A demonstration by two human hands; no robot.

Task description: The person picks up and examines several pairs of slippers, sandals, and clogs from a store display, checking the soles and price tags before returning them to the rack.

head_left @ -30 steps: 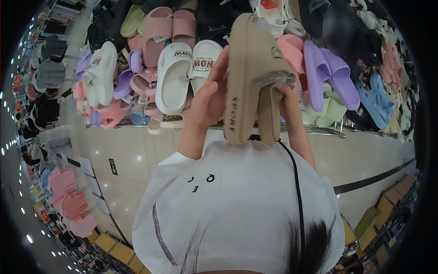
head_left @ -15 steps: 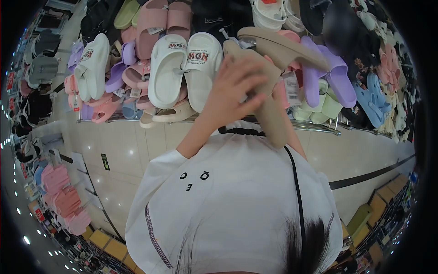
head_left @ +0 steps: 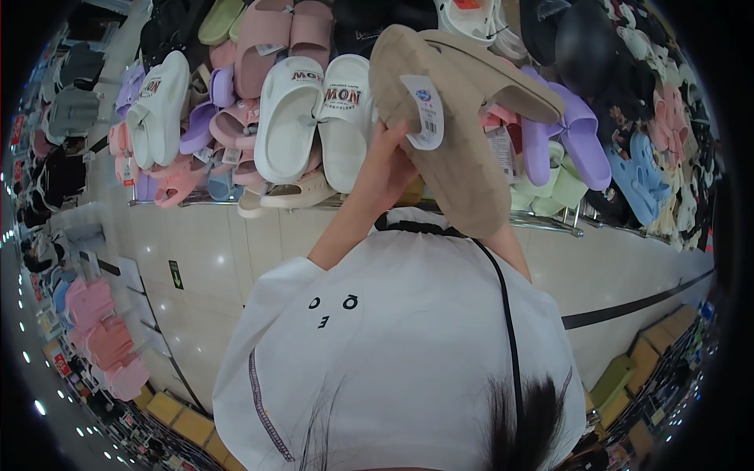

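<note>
A beige slipper [head_left: 463, 173] is raised in front of me with its sole towards the camera. A white barcode sticker [head_left: 426, 114] is stuck on that sole. My left hand [head_left: 387, 163] grips the slipper's left edge, its thumb beside the sticker. Behind the sole my right hand is hidden; only part of its forearm shows at the lower right. The other beige slipper [head_left: 518, 90] of the pair lies across the upper right, joined or touching near the toe. White slippers with NOW lettering [head_left: 343, 133] sit just left of my left hand.
A display rack with a metal rail [head_left: 542, 222] holds many slippers. Purple slippers [head_left: 585, 149] and blue clogs [head_left: 640, 180] lie to the right, pink slippers [head_left: 263, 39] at the upper left. Tiled floor [head_left: 212, 243] shows below the rack. Pink garments [head_left: 106, 341] hang at the lower left.
My left hand has moved from across the beige slipper to its left edge. The slipper's sole has turned towards the camera, and its barcode sticker now shows.
</note>
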